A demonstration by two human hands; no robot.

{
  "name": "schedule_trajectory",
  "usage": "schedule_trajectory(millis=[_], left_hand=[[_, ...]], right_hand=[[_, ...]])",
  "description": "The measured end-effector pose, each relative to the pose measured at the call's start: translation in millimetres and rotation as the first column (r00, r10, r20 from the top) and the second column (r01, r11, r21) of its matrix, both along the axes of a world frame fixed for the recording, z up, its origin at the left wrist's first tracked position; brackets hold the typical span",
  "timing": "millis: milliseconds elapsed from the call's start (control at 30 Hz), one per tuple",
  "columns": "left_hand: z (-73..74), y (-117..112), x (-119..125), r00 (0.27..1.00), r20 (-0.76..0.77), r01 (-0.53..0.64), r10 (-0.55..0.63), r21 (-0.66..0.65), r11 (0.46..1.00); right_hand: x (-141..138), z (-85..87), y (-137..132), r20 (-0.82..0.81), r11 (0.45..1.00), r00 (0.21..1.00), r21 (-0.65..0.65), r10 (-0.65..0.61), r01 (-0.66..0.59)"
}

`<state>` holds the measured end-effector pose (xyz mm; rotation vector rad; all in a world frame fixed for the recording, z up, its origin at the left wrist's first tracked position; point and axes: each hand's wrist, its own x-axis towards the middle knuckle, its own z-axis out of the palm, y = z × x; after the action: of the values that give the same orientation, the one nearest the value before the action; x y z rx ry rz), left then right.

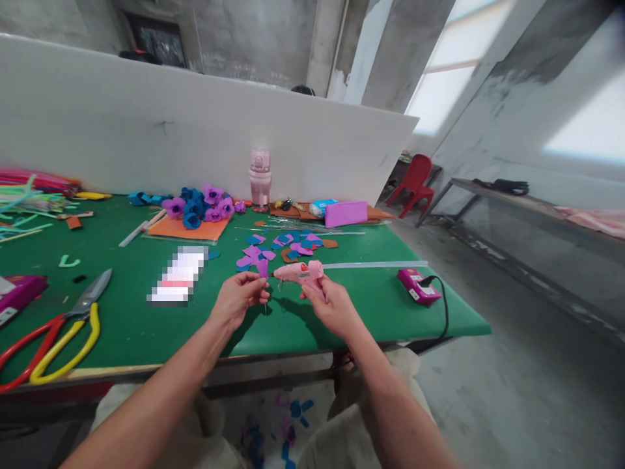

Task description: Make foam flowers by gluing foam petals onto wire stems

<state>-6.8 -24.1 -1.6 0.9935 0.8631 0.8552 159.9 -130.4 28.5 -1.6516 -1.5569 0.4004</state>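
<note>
In my right hand (332, 303) is a pink hot glue gun (295, 272), with a long clear glue stick (375, 265) jutting from its back. My left hand (239, 296) pinches a thin wire (265, 307) topped by a purple petal piece (262, 267). The gun's nozzle is close beside that petal; whether they touch I cannot tell. Just beyond both hands lies a loose spread of purple and blue petal pieces (303, 244). Finished purple and blue flowers (194, 212) rest on an orange sheet (188, 229) farther back.
Large scissors (73, 326) with red and yellow handles lie at the left front. A pink bottle (260, 182) stands against the white partition (205, 130). To the right, a purple box (420, 287) has a black cable (445, 306) hanging over the table's edge. Scraps litter the floor.
</note>
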Motion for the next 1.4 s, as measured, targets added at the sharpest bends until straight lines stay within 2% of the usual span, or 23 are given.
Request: schedule_trajectory(millis=[333, 1400], left_hand=[[-2.4, 0.8, -0.2, 1.000, -0.005, 0.003, -0.003, 0.015, 1.000], [-0.3, 0.1, 0.5, 1.000, -0.008, 0.011, -0.011, 0.010, 1.000]], right_hand=[[-1.3, -0.9, 0.3, 0.076, 1.000, 0.997, 0.011, -0.005, 0.004], [-0.7, -3.2, -0.9, 0.071, 0.999, 0.997, 0.032, 0.003, -0.005]])
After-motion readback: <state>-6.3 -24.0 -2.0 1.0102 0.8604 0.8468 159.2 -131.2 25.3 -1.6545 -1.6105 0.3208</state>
